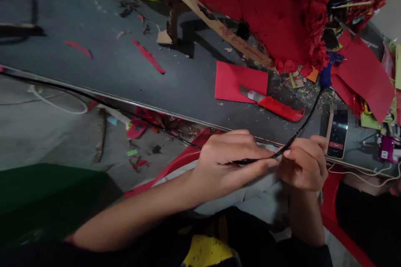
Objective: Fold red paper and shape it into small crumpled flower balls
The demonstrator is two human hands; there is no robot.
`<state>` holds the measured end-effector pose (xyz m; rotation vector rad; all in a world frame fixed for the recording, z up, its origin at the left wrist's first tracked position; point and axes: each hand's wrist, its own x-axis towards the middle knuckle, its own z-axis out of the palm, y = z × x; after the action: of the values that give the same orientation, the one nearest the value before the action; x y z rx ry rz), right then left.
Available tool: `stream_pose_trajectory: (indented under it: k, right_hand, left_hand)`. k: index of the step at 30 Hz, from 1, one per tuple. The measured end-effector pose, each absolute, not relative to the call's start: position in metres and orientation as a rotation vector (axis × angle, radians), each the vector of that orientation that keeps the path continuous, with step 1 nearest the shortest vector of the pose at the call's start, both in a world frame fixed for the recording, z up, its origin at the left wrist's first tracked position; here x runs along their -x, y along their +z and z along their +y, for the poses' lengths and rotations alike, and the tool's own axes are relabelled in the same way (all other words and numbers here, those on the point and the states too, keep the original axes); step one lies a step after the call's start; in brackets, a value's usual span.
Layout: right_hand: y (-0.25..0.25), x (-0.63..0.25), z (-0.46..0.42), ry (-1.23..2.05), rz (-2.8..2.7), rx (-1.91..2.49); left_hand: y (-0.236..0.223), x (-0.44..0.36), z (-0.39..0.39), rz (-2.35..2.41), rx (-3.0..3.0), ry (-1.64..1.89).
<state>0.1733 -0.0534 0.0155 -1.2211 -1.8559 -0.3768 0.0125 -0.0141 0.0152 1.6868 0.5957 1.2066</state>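
Observation:
A black power cord [300, 130] runs down from the blue handle [327, 71] of what looks like a glue gun. Between thumb and fingers, my left hand [232, 156] pinches this cord just off the table's front edge. My right hand [303, 162] is closed on the same cord a little to the right, its fingertips curled in. Leftward, the cord trails past the edge above the floor. Above my hands, a red utility knife [280, 107] with its blade out lies partly on a folded red paper [225, 81].
A large red-covered cardboard piece [250, 4] with ruffled trim stands at the back. The phone [337, 133] showing a timer lies right of my right hand. Red paper sheets [366, 71] and scraps cover the right side. A green box-like object [46, 200] stands lower left.

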Motion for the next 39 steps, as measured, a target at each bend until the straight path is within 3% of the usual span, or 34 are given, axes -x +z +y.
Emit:
stream_pose_trajectory:
  k: [14, 18, 24, 39]
  right_hand:
    - [0.018, -0.172, -0.049, -0.291, -1.74, 1.174]
    - [0.021, -0.178, -0.047, -0.376, -1.698, 1.293]
    - [0.022, -0.18, -0.045, -0.157, -1.663, 1.306]
    - [0.027, -0.175, -0.045, -0.023, -1.924, 1.287]
  left_hand:
    - [0.017, -0.014, -0.014, 0.676, -1.474, 1.153]
    - [0.017, -0.01, -0.009, 0.752, -1.553, 1.17]
    - [0.015, -0.005, -0.005, 0.791, -1.691, 1.21]
    - [0.008, -0.001, 0.001, 0.731, -2.22, 1.291]
